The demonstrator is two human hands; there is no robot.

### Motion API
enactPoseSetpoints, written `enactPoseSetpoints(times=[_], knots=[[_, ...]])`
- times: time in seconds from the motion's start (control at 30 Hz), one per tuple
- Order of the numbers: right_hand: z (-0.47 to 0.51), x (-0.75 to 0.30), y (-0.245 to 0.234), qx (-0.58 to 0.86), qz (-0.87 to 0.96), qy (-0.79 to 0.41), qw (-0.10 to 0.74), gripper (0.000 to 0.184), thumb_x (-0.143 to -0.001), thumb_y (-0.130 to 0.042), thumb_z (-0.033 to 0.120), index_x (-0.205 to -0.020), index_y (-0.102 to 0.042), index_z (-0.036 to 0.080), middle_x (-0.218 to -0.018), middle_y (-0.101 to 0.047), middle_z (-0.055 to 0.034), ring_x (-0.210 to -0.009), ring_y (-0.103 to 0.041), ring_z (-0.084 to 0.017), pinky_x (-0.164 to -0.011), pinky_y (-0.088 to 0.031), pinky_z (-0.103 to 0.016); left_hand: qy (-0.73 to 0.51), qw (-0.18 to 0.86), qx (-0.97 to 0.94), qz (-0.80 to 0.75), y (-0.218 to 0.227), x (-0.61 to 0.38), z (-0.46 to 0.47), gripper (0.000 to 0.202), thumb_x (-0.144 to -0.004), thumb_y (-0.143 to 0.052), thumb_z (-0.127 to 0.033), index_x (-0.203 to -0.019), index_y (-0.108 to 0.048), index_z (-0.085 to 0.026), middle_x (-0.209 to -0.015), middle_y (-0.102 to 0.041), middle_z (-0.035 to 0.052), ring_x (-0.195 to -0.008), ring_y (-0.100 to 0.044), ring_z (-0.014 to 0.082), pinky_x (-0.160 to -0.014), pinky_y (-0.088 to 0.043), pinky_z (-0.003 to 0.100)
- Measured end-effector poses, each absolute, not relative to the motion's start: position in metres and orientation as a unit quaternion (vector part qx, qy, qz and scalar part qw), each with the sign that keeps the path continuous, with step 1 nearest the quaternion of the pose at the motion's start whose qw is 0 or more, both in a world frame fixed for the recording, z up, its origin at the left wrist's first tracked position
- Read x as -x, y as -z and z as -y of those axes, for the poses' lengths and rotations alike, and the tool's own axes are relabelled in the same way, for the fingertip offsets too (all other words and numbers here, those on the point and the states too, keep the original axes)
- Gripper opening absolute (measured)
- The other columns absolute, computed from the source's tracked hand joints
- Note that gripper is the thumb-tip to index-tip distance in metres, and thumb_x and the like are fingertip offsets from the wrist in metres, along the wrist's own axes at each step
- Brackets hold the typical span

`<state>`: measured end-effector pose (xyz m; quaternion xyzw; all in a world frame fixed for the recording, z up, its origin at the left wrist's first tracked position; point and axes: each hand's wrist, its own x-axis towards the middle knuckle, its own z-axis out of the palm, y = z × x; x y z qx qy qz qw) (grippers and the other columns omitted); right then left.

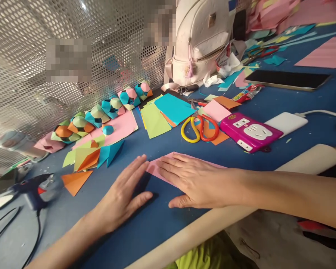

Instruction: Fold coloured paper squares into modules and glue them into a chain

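Note:
Under my right hand [196,179] lies a pink sheet of paper [168,178], pressed against the blue table. The fingers of that hand are stretched flat across it, and its far edge shows beyond them. My left hand [126,190] rests at the paper's left corner, fingers extended and thumb apart, holding nothing. Whether the left fingertips touch the paper I cannot tell. Beyond the hands, scissors [200,129] with yellow and red handles lie near a stack of green and blue paper [168,112]. Folded orange, blue and green pieces [92,158] sit to the left.
Several folded paper balls [100,114] line the perforated metal panel [114,37]. A glue gun [30,190] with its cord lies at left. Right of the scissors are a purple power socket [249,130], a white charger [287,123] and a phone [288,79]. A backpack [201,41] stands behind.

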<state>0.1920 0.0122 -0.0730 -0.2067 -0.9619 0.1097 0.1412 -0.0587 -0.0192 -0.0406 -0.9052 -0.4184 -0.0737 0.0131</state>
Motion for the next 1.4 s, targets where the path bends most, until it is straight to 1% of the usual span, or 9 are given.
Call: enactPoseSetpoints(times=[0.1, 0.33, 0.47, 0.63, 0.77, 0.9, 1.0, 1.3, 1.4], knots=[[-0.013, -0.194, 0.071, 0.197, 0.965, -0.104, 0.138, 0.074, -0.092, -0.04, 0.054, -0.143, -0.034, 0.001, -0.149, -0.03, -0.0231, -0.141, -0.025, -0.031, -0.116, -0.02, -0.049, 0.034, -0.02, 0.921, 0.387, 0.045, 0.049, 0.022, 0.069, -0.09, -0.047, -0.046, -0.148, -0.021, -0.019, -0.148, -0.038, 0.0173, -0.136, -0.037, 0.0284, -0.107, -0.04, 0.046], [-0.015, -0.199, 0.064, 0.263, 0.95, -0.146, 0.088, 0.087, -0.089, -0.039, 0.063, -0.143, -0.03, -0.004, -0.151, -0.022, -0.0252, -0.143, -0.017, -0.034, -0.116, -0.019, -0.05, 0.071, -0.012, 0.905, 0.419, 0.038, 0.037, 0.006, 0.039, -0.095, -0.036, -0.039, -0.116, -0.063, -0.018, -0.125, -0.063, 0.0129, -0.114, -0.061, 0.0248, -0.094, -0.052, 0.039], [-0.019, -0.207, 0.046, 0.287, 0.943, -0.146, 0.078, 0.078, -0.09, -0.039, 0.062, -0.14, -0.04, 0.002, -0.147, -0.036, -0.0213, -0.138, -0.031, -0.032, -0.113, -0.027, -0.047, 0.056, 0.022, 0.883, 0.466, 0.035, 0.016, -0.008, 0.032, -0.094, -0.038, -0.032, -0.098, -0.067, -0.018, -0.1, -0.068, 0.0103, -0.091, -0.065, 0.0239, -0.077, -0.054, 0.038], [-0.042, -0.232, 0.032, 0.404, 0.904, -0.023, 0.139, 0.032, -0.096, -0.04, 0.023, -0.107, -0.063, 0.004, -0.114, -0.063, -0.0199, -0.109, -0.057, -0.029, -0.09, -0.046, -0.042, 0.038, -0.005, 0.878, 0.478, 0.036, 0.002, -0.023, 0.036, -0.088, -0.045, -0.029, -0.116, -0.06, -0.013, -0.103, -0.062, 0.0124, -0.096, -0.059, 0.0264, -0.082, -0.049, 0.04], [-0.064, -0.234, 0.039, 0.528, 0.844, 0.034, 0.089, 0.027, -0.083, -0.043, 0.002, -0.102, -0.062, -0.003, -0.102, -0.061, -0.0277, -0.094, -0.06, -0.035, -0.071, -0.05, -0.041, 0.048, -0.087, 0.855, 0.509, 0.028, -0.002, -0.03, 0.037, -0.078, -0.052, -0.027, -0.111, -0.062, -0.014, -0.094, -0.061, 0.0081, -0.086, -0.059, 0.0229, -0.076, -0.047, 0.034], [-0.072, -0.225, 0.041, 0.557, 0.826, 0.009, 0.088, 0.031, -0.085, -0.042, 0.005, -0.105, -0.062, -0.006, -0.106, -0.059, -0.0319, -0.097, -0.06, -0.037, -0.072, -0.05, -0.042, 0.063, -0.219, 0.801, 0.553, 0.014, -0.005, -0.027, 0.012, -0.074, -0.055, -0.027, -0.076, -0.061, -0.017, -0.064, -0.052, -0.0027, -0.061, -0.048, 0.0133, -0.053, -0.035, 0.025], [-0.073, -0.223, 0.036, 0.556, 0.827, -0.006, 0.087, 0.028, -0.083, -0.048, 0.008, -0.102, -0.065, -0.004, -0.105, -0.061, -0.0293, -0.097, -0.061, -0.035, -0.076, -0.049, -0.04, 0.11, -0.301, 0.75, 0.579, 0.005, 0.001, -0.019, 0.016, -0.071, -0.06, -0.03, -0.064, -0.055, -0.017, -0.059, -0.046, -0.0048, -0.056, -0.043, 0.0108, -0.05, -0.03, 0.023], [-0.087, -0.23, 0.014, 0.592, 0.799, -0.075, 0.07, 0.021, -0.076, -0.061, 0.023, -0.082, -0.069, 0.005, -0.074, -0.067, -0.0197, -0.075, -0.066, -0.029, -0.06, -0.048, -0.032, 0.19, -0.537, 0.577, 0.585, 0.01, 0.042, 0.009, 0.028, -0.069, -0.073, -0.032, -0.071, -0.049, -0.017, -0.06, -0.064, 0.0012, -0.057, -0.062, 0.0149, -0.05, -0.045, 0.023], [-0.089, -0.237, 0.007, 0.607, 0.762, -0.2, 0.1, 0.028, -0.081, -0.058, 0.035, -0.077, -0.067, 0.008, -0.06, -0.064, -0.0133, -0.059, -0.063, -0.023, -0.052, -0.046, -0.03, 0.244, -0.569, 0.514, 0.593, 0.015, 0.046, 0.015, 0.029, -0.069, -0.075, -0.028, -0.082, -0.052, -0.016, -0.062, -0.067, 0.002, -0.056, -0.065, 0.015, -0.049, -0.048, 0.021]])
